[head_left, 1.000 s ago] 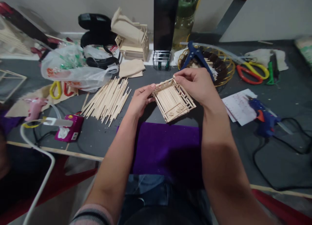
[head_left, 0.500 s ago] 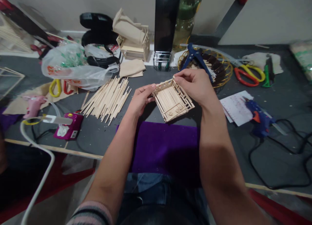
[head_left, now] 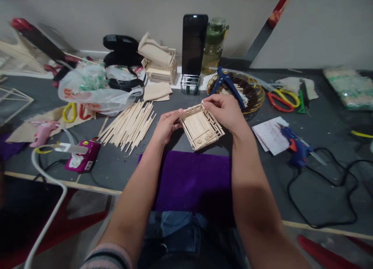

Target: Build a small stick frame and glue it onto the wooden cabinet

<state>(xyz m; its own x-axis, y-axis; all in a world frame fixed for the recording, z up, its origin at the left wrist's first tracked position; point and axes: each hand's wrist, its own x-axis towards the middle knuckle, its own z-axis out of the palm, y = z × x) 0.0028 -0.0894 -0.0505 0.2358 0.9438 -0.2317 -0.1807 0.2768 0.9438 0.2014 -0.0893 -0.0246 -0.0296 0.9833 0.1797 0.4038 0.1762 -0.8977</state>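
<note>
A small box-like model made of thin wooden sticks [head_left: 198, 125] is held tilted just above the dark table, its slatted inside facing me. My left hand [head_left: 169, 125] grips its left far corner between thumb and fingers. At the far right corner my right hand [head_left: 223, 110] pinches the rim; whether a separate piece lies under those fingertips I cannot tell. Flower-like ornaments show on the near panel. A purple cloth [head_left: 192, 179] lies on the table edge and over my lap. Left of my left hand is a pile of loose wooden sticks [head_left: 129, 127].
Behind stand a phone on a wire stand [head_left: 194, 47], a green bottle [head_left: 214, 43] and another stick model [head_left: 160, 67]. To the right are a gold-rimmed basket [head_left: 259, 96], scissors [head_left: 281, 102] and a blue glue gun [head_left: 298, 144] with its cable. A magenta power block [head_left: 83, 156] sits left.
My view has shifted, so the whole scene sits lower and the right side shows more. Both hands keep their hold on the stick model, which has barely moved relative to the table.
</note>
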